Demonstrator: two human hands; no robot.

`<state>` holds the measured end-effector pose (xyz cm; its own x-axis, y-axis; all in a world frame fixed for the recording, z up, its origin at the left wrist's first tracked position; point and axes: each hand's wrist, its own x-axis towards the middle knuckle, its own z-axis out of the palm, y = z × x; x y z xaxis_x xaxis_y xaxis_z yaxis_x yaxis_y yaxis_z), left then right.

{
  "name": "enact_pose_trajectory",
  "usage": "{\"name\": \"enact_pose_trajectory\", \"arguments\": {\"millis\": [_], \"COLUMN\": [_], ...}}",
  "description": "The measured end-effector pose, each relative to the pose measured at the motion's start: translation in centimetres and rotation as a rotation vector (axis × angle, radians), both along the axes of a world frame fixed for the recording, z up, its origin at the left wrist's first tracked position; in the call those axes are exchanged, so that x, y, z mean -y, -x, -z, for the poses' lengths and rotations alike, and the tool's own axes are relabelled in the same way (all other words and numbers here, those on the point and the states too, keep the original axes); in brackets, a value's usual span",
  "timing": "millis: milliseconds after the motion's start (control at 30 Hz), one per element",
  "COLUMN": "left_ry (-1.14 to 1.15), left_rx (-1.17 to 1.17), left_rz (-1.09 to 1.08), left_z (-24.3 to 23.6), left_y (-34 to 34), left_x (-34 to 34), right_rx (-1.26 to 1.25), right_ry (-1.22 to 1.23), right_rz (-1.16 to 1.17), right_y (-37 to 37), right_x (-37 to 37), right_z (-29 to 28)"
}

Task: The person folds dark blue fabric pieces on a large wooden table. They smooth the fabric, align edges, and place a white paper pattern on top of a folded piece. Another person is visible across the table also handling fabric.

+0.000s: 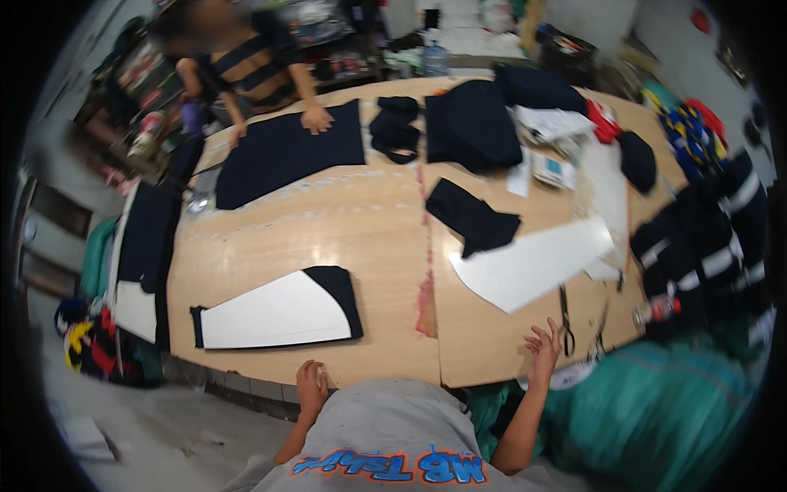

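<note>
My left hand [312,384] rests at the near edge of the table, holding nothing, with its fingers slightly apart. Beyond it lies a white paper pattern piece [275,318] on top of dark navy fabric [345,299], which shows along the right and lower edges. My right hand [543,348] is open and empty over the near right of the table, fingers spread. Just right of its fingertips is a pair of black-handled scissors [566,332]. A larger white pattern sheet [537,261] lies farther off, touching a folded dark cloth [469,215].
Across the wooden table [311,234], a person [262,66] in a striped top presses a hand on a dark fabric panel [287,152]. Stacked dark fabric [471,123] stands at the far middle. A green sack [656,402] bulges beside the near right corner; a bottle [656,310] lies there.
</note>
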<state>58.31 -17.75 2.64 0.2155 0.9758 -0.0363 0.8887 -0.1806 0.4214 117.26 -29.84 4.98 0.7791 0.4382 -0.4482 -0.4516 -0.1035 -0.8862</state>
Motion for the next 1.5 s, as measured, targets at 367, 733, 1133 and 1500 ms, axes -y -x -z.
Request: {"name": "enact_pose_trajectory", "arguments": {"millis": [367,733,1133,1500], "left_ry": [0.098,0.040,0.029,0.018], "left_rx": [0.034,0.024,-0.009,0.018], "left_rz": [-0.250,-0.357,-0.338,-0.357], "left_z": [-0.3,1.6,0.8,0.8], "left_y": [-1.9,-2.3,-2.0,-2.5], "left_x": [2.7,2.8,2.3,2.6], "right_rx": [0.507,0.728,0.804,0.833], "right_ry": [-1.197,-1.578,-1.490,-1.427], "right_rz": [-0.815,-1.020,-1.073,-1.132], "right_y": [8.2,5.4,5.8,5.9], "right_x": [-21.6,-22.4,-22.5,-22.5], "right_z": [-30.9,-38.5,-38.9,-39.6]}}
